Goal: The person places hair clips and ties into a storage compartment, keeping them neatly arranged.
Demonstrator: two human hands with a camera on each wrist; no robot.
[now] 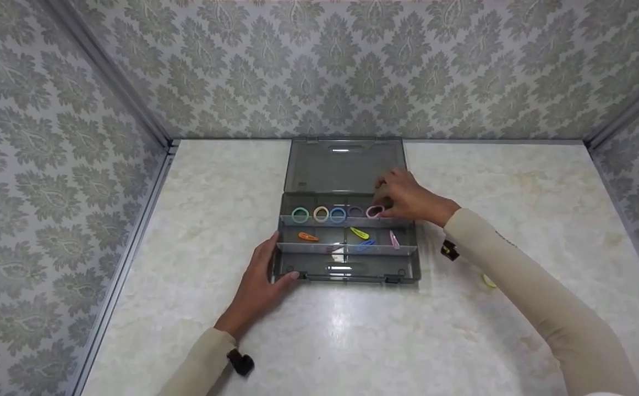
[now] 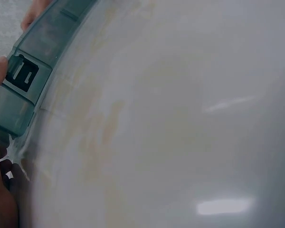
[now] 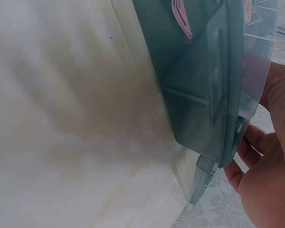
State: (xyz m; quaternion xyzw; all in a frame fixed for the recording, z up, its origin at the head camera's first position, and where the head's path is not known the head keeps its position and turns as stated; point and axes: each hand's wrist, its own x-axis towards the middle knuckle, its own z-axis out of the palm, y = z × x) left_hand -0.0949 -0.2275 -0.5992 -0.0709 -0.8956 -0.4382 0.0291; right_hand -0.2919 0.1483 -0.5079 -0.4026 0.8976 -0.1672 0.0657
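Observation:
A grey translucent compartment box (image 1: 347, 273) lies with its lid (image 1: 347, 165) folded back. My left hand (image 1: 258, 283) grips its front left corner, thumb on the front edge and fingers along the side. At the right end of the back compartment my right hand (image 1: 404, 195) pinches a pink hair tie (image 1: 375, 212); its fingertips are partly hidden. Left of that stand a green hair tie (image 1: 300, 215), a cream one (image 1: 321, 214), a blue one (image 1: 338, 215) and a dark one (image 1: 355, 212). Snap hair clips, including an orange one (image 1: 308, 236) and a yellow one (image 1: 359, 233), lie in the middle compartment.
A yellow-green item (image 1: 489, 281) lies on the pale table (image 1: 341, 341), partly covered by the right sleeve (image 1: 517, 275). Behind the lid stands a patterned wall (image 1: 347, 66); another wall (image 1: 38, 181) runs along the left.

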